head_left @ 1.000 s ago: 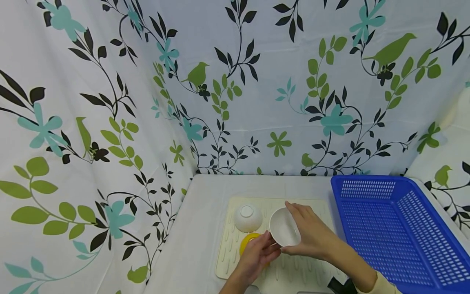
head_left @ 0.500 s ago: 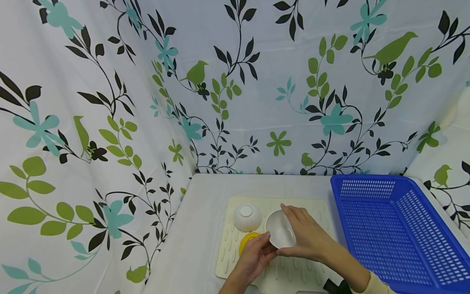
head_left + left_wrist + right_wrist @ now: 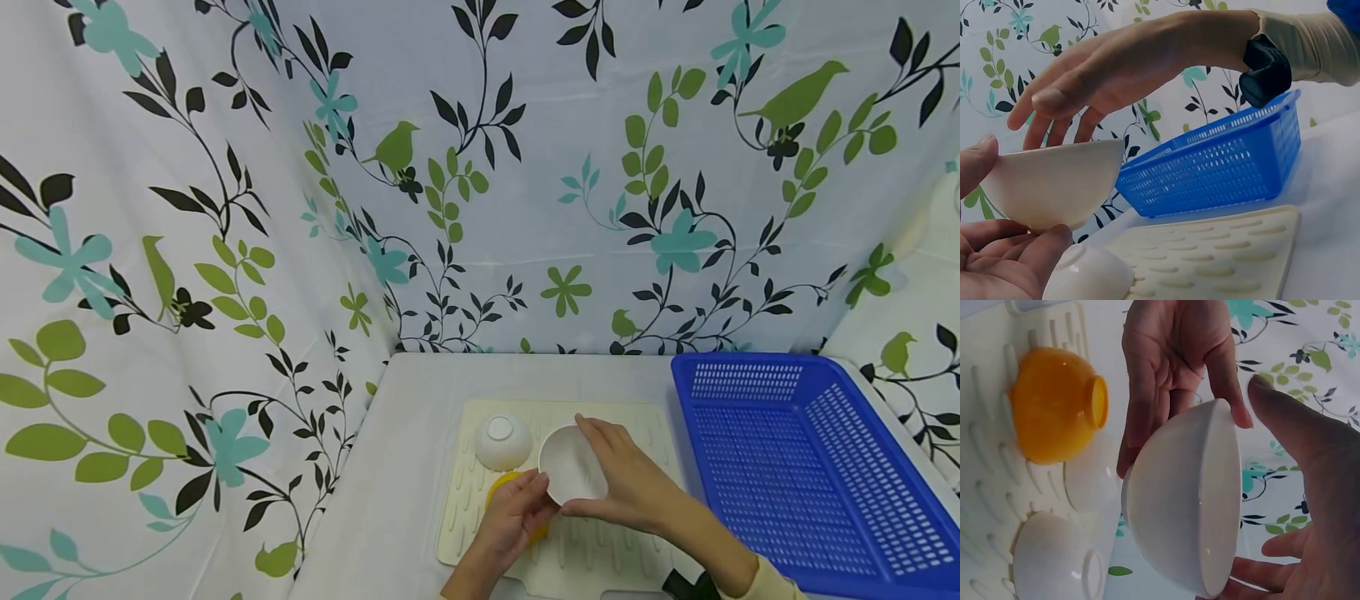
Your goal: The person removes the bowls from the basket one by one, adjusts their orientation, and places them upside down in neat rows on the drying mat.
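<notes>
A white bowl (image 3: pixel 570 465) is held tilted above the cream drying mat (image 3: pixel 607 550), its opening facing the head camera. My right hand (image 3: pixel 622 475) cups it from the right, thumb on the rim (image 3: pixel 1285 419). My left hand (image 3: pixel 525 502) grips its lower left edge, with the thumb on the rim and fingers (image 3: pixel 1016 262) under the base. In the right wrist view the white bowl (image 3: pixel 1185 500) shows side-on between both hands. Below it on the mat sit an upside-down white bowl (image 3: pixel 502 440) and an orange bowl (image 3: pixel 497 486), the latter partly hidden by my left hand.
A large blue plastic basket (image 3: pixel 795 467) stands on the white table right of the mat, with nothing visible inside it. Floral curtains close off the back and left sides. A black wrist strap (image 3: pixel 1266 65) sits on my right wrist.
The white bowl and both hands have drifted slightly left. My left hand has risen from the orange bowl's side to take the white bowl's lower rim.
</notes>
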Demonstrator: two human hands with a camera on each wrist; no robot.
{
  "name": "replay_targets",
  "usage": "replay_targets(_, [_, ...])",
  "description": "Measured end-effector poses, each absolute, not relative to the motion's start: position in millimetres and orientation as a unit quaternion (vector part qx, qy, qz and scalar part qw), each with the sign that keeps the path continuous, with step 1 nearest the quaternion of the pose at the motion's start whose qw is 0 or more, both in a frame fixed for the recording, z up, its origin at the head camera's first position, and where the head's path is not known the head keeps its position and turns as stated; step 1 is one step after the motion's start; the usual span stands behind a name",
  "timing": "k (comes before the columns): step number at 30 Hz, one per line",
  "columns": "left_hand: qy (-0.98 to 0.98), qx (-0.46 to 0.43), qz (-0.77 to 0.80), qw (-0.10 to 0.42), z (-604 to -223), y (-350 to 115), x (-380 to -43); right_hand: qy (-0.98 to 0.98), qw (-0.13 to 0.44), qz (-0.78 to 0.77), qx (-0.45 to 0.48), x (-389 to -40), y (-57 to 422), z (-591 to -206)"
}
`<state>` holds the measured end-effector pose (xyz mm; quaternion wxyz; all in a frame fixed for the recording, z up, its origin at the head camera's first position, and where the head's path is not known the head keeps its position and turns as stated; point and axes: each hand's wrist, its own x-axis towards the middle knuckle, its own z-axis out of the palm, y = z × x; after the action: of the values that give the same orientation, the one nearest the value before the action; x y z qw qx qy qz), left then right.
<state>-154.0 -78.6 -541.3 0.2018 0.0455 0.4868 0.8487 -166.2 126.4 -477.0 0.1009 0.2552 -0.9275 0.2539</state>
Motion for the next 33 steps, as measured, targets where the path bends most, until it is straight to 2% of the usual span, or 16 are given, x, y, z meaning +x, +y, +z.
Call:
replay_targets(14, [0.612,0.057,0.782,0.104,-538,-83,-154,-0.908,-0.032,0.369,0.198,-174,148,-485])
replay_targets(20, [0.627,0.105,0.767,0.086,-538,-83,-151,-0.889,-0.03,0.396,0.228,-179,159,-487])
replay_targets(24, [0.637,0.128,0.756,0.083,-539,-84,-149,-0.868,-0.056,0.431,0.24,-181,163,-488])
replay_targets(33, [0.666,0.173,0.722,0.072,-541,-83,-147,-0.855,-0.111,0.464,0.204,-182,168,-493])
